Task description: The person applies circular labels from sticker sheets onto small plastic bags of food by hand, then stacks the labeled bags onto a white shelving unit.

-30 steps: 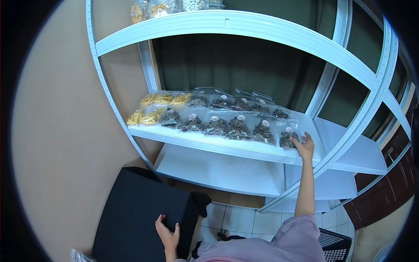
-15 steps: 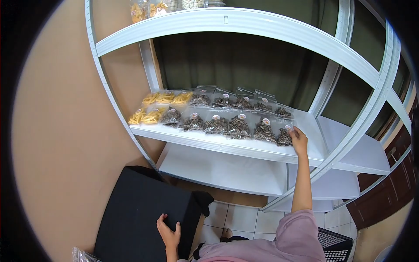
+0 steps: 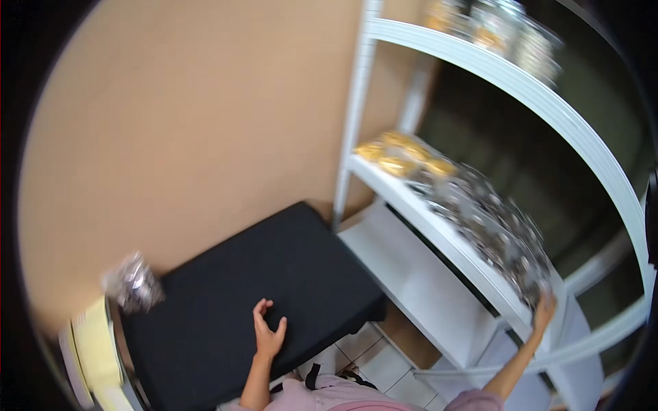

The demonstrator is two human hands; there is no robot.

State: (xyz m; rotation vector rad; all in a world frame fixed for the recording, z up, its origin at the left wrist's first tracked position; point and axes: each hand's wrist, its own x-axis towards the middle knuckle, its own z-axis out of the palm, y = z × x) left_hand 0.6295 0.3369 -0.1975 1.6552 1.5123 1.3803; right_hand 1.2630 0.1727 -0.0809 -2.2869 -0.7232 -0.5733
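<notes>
My left hand [image 3: 269, 330] hovers over a black cloth-covered table [image 3: 274, 253], its thumb and fingers apart with nothing between them. At the right end of the middle shelf, my right hand [image 3: 545, 312] reaches to the last clear bag of dark striped snacks [image 3: 526, 286]. Motion blur smears its fingers, so whether they grip that bag or only touch it does not show. More bags of the dark snacks [image 3: 466, 212] run in rows along the shelf. Several bags of yellow snacks [image 3: 396, 165] lie at its left end.
White shelf rack [image 3: 439, 202] stands against a dark curtain; jars and bags [image 3: 497, 27] are on its upper shelf. A clump of clear plastic packaging [image 3: 137, 284] lies on the table's far left corner, beside a yellowish stack [image 3: 97, 339]. Tan wall [image 3: 192, 137] is behind.
My view has swung left, so the rack now appears farther right and tilted, and more of the table shows. My right hand stays by the end bag; my left remains open over the table.
</notes>
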